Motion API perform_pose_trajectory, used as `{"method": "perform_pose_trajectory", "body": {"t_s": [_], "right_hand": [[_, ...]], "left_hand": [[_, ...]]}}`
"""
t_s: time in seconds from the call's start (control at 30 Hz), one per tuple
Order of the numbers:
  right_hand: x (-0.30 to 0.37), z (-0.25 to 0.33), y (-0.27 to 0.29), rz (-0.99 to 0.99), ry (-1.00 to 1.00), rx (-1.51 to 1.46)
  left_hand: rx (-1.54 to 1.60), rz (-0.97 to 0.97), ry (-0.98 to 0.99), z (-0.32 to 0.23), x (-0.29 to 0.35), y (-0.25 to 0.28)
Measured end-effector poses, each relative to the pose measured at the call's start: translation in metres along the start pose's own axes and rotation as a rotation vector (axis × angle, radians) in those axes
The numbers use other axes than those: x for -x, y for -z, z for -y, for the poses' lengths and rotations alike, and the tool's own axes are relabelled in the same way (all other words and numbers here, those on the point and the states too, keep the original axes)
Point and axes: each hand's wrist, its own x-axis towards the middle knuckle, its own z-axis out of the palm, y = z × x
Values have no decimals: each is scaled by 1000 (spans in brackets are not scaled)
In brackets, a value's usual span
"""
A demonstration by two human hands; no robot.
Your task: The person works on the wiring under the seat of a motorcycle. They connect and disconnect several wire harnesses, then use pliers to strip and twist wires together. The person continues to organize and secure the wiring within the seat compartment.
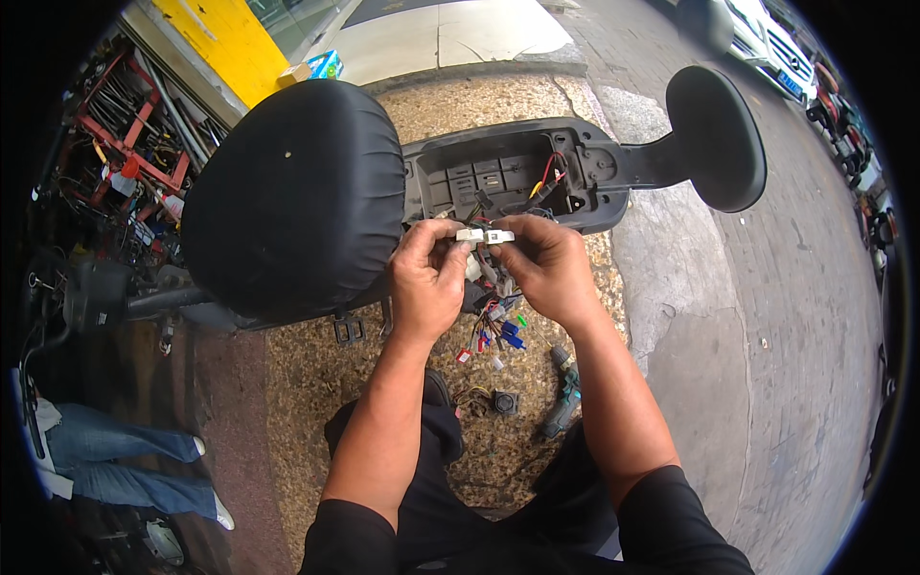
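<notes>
One white plug (470, 236) is pinched between thumb and forefinger of the left hand (426, 283); a second white plug (497, 237) is pinched likewise by the right hand (554, 268). Both are held end to end, just above the near edge of the scooter's open black tray (446, 192); whether they are joined cannot be told. The other fingers are curled, partly hidden.

Below the hands, a bundle of wires (494, 283) is seen hanging, tipped with loose plugs: blue (512, 335), red (464, 356), green (522, 320). Red and yellow leads (548, 174) are exposed at the tray's right end.

To the left, the tray is flanked by a black padded seat (292, 192), raised; to the right, by a black backrest (717, 139). On the speckled ground (311, 383), a power tool (563, 393) is seen near the right knee, with a small black part (504, 402) between the legs. Farther out, a person in jeans (129, 446) is partly visible at left; a white car (767, 43) is seen at upper right.
</notes>
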Motion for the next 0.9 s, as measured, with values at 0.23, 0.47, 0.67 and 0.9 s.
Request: {"method": "perform_pose_trajectory", "body": {"t_s": [0.23, 0.47, 0.67, 0.9], "right_hand": [[-2, 9, 2, -23, 122, 207], [-3, 12, 1, -8, 193, 257], [-7, 11, 0, 34, 214, 247], [-8, 5, -6, 25, 272, 260]], "left_hand": [[-90, 22, -71, -5, -1, 3], [-163, 11, -130, -14, -3, 3], [-252, 23, -164, -20, -4, 5], [-269, 27, -194, -16, -3, 5]]}}
